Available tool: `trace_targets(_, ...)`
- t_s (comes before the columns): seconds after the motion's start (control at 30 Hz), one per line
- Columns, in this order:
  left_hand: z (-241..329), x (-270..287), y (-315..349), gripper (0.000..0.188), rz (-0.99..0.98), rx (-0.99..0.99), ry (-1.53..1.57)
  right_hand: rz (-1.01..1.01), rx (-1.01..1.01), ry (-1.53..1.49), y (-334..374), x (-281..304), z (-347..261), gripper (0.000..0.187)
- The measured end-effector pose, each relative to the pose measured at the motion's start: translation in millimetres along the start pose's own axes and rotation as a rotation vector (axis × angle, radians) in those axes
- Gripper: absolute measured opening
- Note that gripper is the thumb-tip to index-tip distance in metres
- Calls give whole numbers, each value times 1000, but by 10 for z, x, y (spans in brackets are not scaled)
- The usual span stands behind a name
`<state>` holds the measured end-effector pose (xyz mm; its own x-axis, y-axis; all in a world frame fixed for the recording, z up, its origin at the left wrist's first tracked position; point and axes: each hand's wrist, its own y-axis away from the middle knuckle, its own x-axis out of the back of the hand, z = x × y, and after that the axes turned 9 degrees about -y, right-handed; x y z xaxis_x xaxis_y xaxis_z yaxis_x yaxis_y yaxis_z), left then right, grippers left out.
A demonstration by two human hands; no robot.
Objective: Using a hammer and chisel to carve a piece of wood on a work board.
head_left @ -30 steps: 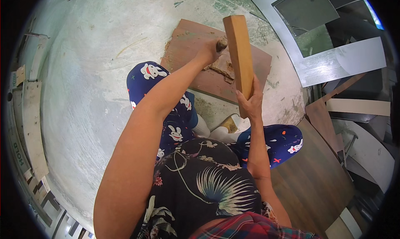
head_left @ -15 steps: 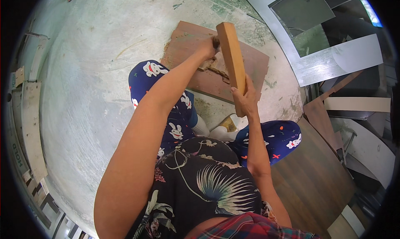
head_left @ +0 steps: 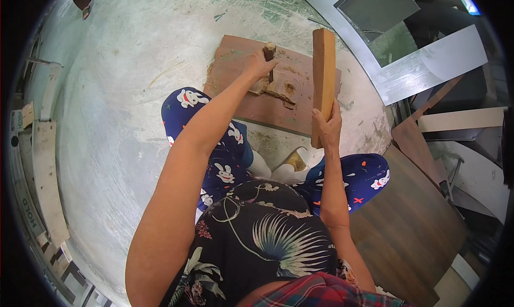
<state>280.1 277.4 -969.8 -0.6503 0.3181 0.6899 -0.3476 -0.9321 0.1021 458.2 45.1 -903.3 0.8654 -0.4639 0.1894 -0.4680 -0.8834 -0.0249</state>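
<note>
A reddish-brown wooden board [head_left: 303, 119] lies flat on the floor in front of me, with a rough gouged patch and shavings near its middle. My left hand [head_left: 258, 66] is closed round a chisel [head_left: 270, 52], its worn handle top showing above my fingers. The chisel stands nearly upright, its blade reaching down to the gouged patch; the exact contact is hard to make out. My right hand [head_left: 328, 126] grips the lower end of a long squared wooden bar [head_left: 324, 66], raised over the board's right side and apart from the chisel.
Sheets and offcuts [head_left: 428, 66] are stacked to the right, beside a dark wooden panel [head_left: 401, 216] near my right knee. Pale planks [head_left: 47, 173] stand along the left edge. Another person's foot [head_left: 85, 11] shows at the far left.
The wooden bar has swung right, away from the chisel, uncovering its handle and more of the gouged patch. More of the other person's leg shows at the upper left.
</note>
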Motion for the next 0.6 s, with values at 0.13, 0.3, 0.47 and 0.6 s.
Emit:
trace_targets(0.13,-76,-160,-64,39,114,-38,44,27,-74,-95,-16,-8,72,64)
trace_targets(0.3,210,-145,65,42,71,-122,149,61,-94,-90,-17,31,97,65)
trace_targets(0.47,223,-254,38,45,89,-62,157,49,-93,-96,-8,40,140,68)
trace_targets(0.6,195,-299,-43,54,13,41,67,31,-70,-44,-12,31,150,70)
